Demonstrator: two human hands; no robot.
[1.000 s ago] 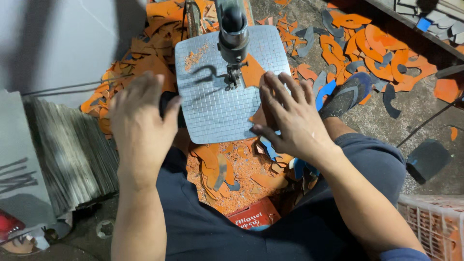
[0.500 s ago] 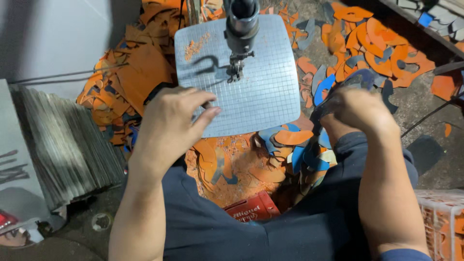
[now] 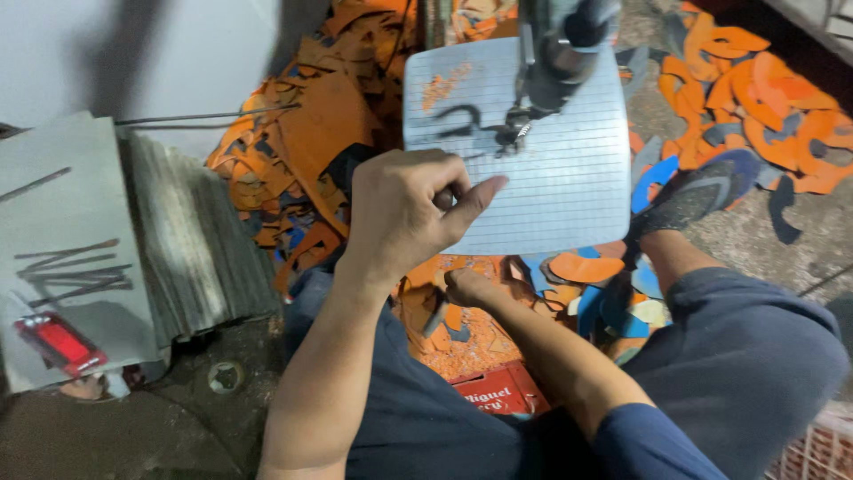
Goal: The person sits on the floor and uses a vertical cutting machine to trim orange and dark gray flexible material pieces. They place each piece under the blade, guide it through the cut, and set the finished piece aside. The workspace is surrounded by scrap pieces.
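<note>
My left hand (image 3: pixel 404 213) is curled at the near left edge of a grey ribbed machine table (image 3: pixel 560 204), thumb stretched onto the plate. Something dark shows between its fingers; I cannot tell what it is. My right hand (image 3: pixel 466 286) reaches down below the table into orange and blue offcuts (image 3: pixel 569 267) between my knees, with its fingers mostly hidden. The machine's head and needle-like blade (image 3: pixel 520 129) stand over the plate. A dark curved scrap (image 3: pixel 458 120) and orange dust (image 3: pixel 442 84) lie on the plate's far left.
Orange sheet scraps are heaped to the left (image 3: pixel 311 133) and right (image 3: pixel 755 107) of the machine. My foot in a dark sandal (image 3: pixel 697 191) rests at the right. A stack of grey sheets (image 3: pixel 187 240) with a red object (image 3: pixel 58 342) stands left. A red box (image 3: pixel 498 391) lies by my lap.
Both hands left the plate's top. The right hand swung off to the right, then dropped under the table into the scraps. The left hand slid to the near edge and curled.
</note>
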